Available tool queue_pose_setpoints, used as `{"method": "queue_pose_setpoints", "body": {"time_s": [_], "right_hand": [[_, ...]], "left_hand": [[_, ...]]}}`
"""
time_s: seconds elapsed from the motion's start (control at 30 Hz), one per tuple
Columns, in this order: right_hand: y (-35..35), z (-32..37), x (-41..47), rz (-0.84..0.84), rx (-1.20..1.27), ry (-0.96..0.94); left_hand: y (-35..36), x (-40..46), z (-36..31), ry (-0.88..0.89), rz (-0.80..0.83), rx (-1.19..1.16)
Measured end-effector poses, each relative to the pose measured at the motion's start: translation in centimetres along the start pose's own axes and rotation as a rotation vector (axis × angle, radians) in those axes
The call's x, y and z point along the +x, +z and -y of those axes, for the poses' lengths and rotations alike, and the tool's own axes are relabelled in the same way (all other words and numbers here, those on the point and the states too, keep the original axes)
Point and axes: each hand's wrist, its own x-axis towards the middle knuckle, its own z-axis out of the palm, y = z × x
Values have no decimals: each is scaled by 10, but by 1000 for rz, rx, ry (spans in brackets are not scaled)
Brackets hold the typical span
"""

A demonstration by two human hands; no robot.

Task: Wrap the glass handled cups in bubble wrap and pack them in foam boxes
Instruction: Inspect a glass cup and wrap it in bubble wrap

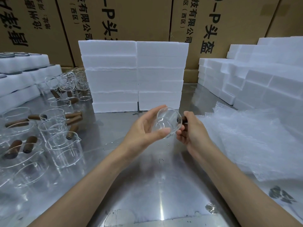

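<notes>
Head view: both hands hold one glass cup above the steel table, its mouth tipped toward the camera. The left hand cradles the glass body, thumb and fingers curved around its rim. The right hand grips the cup's brown wooden handle. More handled cups crowd the table's left side. Sheets of bubble wrap lie on the right. Two stacks of white foam boxes stand just behind the hands, with more foam boxes on the right. Behind, cardboard cartons carry black print, turned sideways: "P头盔", "有限公司" and "(西区)" can be read.
</notes>
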Motion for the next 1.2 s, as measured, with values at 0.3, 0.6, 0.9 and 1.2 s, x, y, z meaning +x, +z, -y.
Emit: {"method": "queue_pose_setpoints", "body": {"time_s": [0.3, 0.6, 0.9, 1.2], "right_hand": [[8, -10, -5, 7, -86, -57], [11, -10, -5, 62, -158, -54], [-3, 4, -2, 15, -138, 87], [1, -2, 0, -52, -866, -496]], "left_hand": [[9, 1, 9, 61, -248, 217], [10, 1, 4, -8, -313, 154], [10, 3, 3, -21, -230, 229], [-6, 8, -2, -391, -302, -11]]}}
